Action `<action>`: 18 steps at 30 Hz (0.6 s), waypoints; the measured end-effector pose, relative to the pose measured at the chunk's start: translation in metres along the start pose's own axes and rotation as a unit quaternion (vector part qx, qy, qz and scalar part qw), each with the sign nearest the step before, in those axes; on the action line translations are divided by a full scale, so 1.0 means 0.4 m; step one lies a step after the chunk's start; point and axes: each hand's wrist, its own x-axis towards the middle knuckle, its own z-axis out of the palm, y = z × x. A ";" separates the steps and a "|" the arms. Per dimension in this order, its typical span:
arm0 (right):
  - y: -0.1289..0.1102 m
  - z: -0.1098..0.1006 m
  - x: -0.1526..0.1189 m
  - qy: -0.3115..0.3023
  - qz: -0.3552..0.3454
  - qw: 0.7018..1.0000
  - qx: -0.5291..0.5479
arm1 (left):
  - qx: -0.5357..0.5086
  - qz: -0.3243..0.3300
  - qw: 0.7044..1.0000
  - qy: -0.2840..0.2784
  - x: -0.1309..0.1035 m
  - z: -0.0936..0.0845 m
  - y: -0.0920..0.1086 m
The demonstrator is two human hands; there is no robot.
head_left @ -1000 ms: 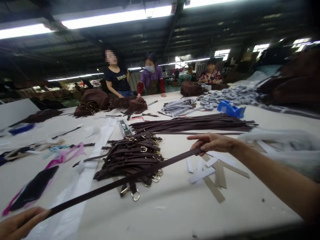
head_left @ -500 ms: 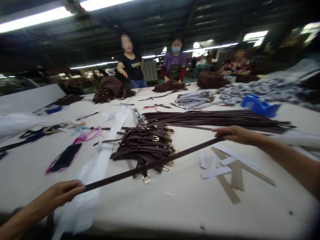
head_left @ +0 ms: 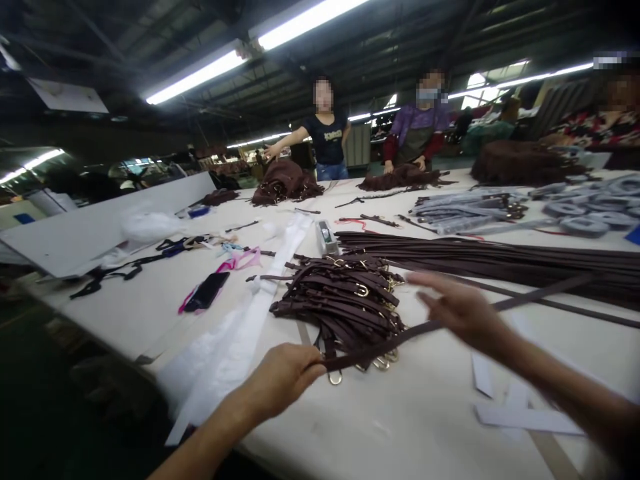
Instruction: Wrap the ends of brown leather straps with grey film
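Observation:
My left hand [head_left: 287,380] is closed on one end of a long dark brown strap [head_left: 377,352], in front of a pile of short brown straps with gold buckles [head_left: 345,293]. My right hand [head_left: 465,310] is blurred over the long strap, its fingers stretched out and apart towards the pile's right side. From the left hand the strap runs up past the right palm and on to the right; whether the palm touches it I cannot tell. Behind the right hand lies a bundle of long brown straps [head_left: 500,257].
White paper strips [head_left: 525,419] lie at right front. Left of the pile are a white sheet [head_left: 240,347] and a black phone [head_left: 207,291]. A small clear box [head_left: 327,238] stands behind it. Wrapped grey straps [head_left: 465,210] and brown bags [head_left: 287,181] lie farther back, near several people.
My view has turned left. My right hand has left the strap's far part and reaches towards the buckled pile, fingers spread. My left hand keeps its end, now nearer the pile.

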 end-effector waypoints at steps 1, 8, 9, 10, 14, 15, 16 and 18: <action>-0.035 0.063 -0.005 -0.063 -0.037 0.997 0.005 | 0.018 0.018 1.000 0.007 0.011 0.003 0.030; -0.097 0.192 -0.032 -0.193 0.010 0.981 0.016 | -0.074 0.044 0.996 -0.020 0.076 -0.117 -0.016; -0.081 0.173 -0.034 -0.174 0.029 0.984 0.021 | -0.093 0.034 0.995 0.012 0.108 -0.138 -0.047; -0.064 0.154 -0.036 -0.157 0.046 0.986 0.024 | -0.092 0.028 0.993 0.065 0.149 -0.155 -0.076; -0.015 0.133 -0.060 -0.124 0.050 0.991 0.029 | -0.025 0.060 0.980 0.189 0.383 -0.174 -0.153; -0.007 0.140 -0.067 -0.120 0.039 0.992 0.032 | -0.013 0.079 0.981 0.177 0.442 -0.169 -0.160; 0.000 0.150 -0.073 -0.120 0.028 0.992 0.036 | 0.000 0.099 0.982 0.159 0.494 -0.162 -0.163; 0.012 0.167 -0.079 -0.102 0.043 0.993 0.037 | 0.030 0.132 0.985 0.111 0.571 -0.147 -0.163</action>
